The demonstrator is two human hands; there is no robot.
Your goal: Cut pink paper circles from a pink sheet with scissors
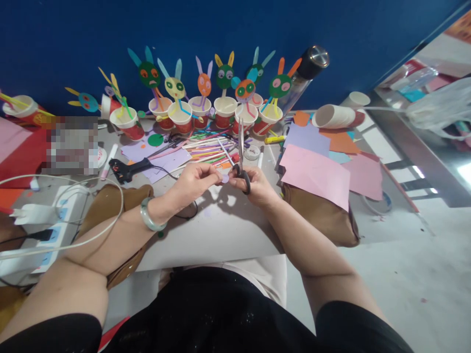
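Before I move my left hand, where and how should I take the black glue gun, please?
Probably take the black glue gun by its handle, your left hand coming from above and the right, once free of the paper piece. The slim handle points right, toward that hand; the bulkier end lies left. The black cord leaves the handle's end.

I see a grey surface. Along its far edge there stands a row of cups, and to the right of them other cups are lying on their side. In the middle is a heap of colourful sticks. To the left of it I notice a black glue gun, purple paper and a pen.
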